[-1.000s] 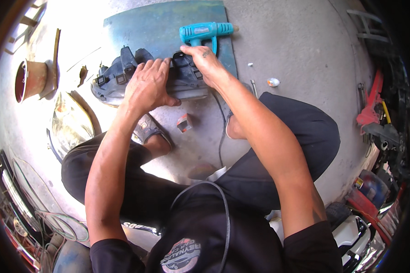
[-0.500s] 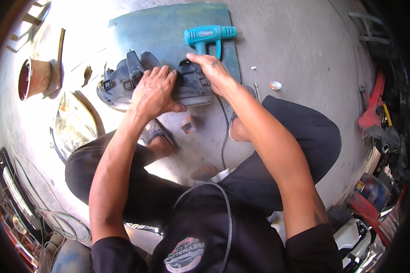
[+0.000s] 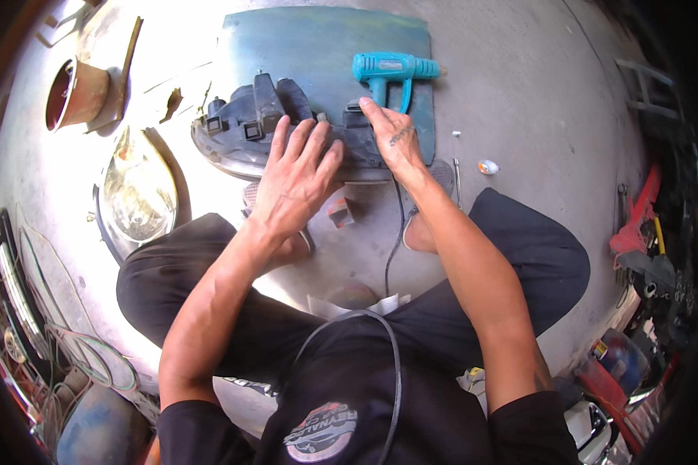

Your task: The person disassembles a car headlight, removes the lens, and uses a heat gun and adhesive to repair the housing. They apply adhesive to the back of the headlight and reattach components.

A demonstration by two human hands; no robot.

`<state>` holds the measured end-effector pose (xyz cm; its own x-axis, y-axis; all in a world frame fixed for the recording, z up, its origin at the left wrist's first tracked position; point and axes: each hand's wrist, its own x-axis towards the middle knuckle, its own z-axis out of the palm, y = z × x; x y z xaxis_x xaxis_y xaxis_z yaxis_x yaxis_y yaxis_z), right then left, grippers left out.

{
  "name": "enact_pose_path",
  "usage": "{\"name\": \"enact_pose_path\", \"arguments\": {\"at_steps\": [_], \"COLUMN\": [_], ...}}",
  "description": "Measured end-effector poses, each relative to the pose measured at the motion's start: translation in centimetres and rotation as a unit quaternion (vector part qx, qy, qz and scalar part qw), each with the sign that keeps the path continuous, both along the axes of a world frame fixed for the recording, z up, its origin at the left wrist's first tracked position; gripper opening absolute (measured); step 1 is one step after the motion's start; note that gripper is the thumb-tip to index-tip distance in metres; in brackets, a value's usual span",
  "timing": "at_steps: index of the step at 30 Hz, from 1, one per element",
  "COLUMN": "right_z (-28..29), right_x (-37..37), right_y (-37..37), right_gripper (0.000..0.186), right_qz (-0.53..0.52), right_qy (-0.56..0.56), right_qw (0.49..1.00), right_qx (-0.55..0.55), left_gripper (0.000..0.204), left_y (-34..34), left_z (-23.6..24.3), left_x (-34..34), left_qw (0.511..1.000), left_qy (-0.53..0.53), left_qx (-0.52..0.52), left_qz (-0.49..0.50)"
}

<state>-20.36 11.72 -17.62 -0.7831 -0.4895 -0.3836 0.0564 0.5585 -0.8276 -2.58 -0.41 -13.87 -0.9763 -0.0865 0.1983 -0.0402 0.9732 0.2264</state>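
Work at floor level on a black plastic headlamp housing [image 3: 236, 143] with brackets and square sockets. The housing lies crosswise before the person, its back face upward, at the near edge of a flat grey-green panel [image 3: 310, 39]. The left hand [image 3: 298, 174] is spread, unclenched, with its fingertips over the housing's middle. The right hand [image 3: 399, 143] is at its right end, thumb extended; whether its hidden fingers grasp anything cannot be told. A teal plastic heat gun [image 3: 392, 68] lies on the panel, in neither hand. With both hands at the housing, work on it appears unfinished. A pale rim [image 3: 363, 175] shows along its near edge; whether this is loose or attached is unclear, so the amount remaining cannot be judged. A clear-lensed, teardrop-shaped headlamp [image 3: 136, 194] lies apart at left, touched by neither hand.
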Motion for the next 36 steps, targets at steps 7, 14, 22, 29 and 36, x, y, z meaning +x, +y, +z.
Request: {"name": "enact_pose_path", "arguments": {"at_steps": [7, 14, 22, 29, 36], "right_z": [-0.8, -2.2, -2.8, -2.5, -0.4], "right_x": [1.8, 4.0, 7.3, 8.9, 5.0], "right_y": [0.6, 3.7, 5.8, 6.5, 2.3], "right_gripper": [0.063, 0.06, 0.037, 0.032, 0.029], "right_qz": [-0.011, 0.064, 0.047, 0.043, 0.052], "right_qy": [0.048, 0.052, 0.083, 0.137, 0.228], "right_qw": [0.998, 0.994, 0.992, 0.985, 0.952], "right_qx": [0.038, -0.072, -0.085, -0.101, -0.199], "left_gripper": [0.088, 0.099, 0.08, 0.065, 0.063], "left_y": [0.4, -0.1, -0.9, -0.6, -4.3], "left_z": [-0.5, -4.4, -6.9, -6.2, -5.3], "left_x": [8.6, 7.8, 9.5, 10.8, 6.3], "left_qw": [0.672, 0.381, 0.306, 0.318, 0.357], "left_qy": [0.157, 0.111, 0.124, 0.146, 0.235], "left_qx": [0.466, 0.807, 0.832, 0.84, 0.842], "left_qz": [0.554, 0.438, 0.445, 0.414, 0.328]}}
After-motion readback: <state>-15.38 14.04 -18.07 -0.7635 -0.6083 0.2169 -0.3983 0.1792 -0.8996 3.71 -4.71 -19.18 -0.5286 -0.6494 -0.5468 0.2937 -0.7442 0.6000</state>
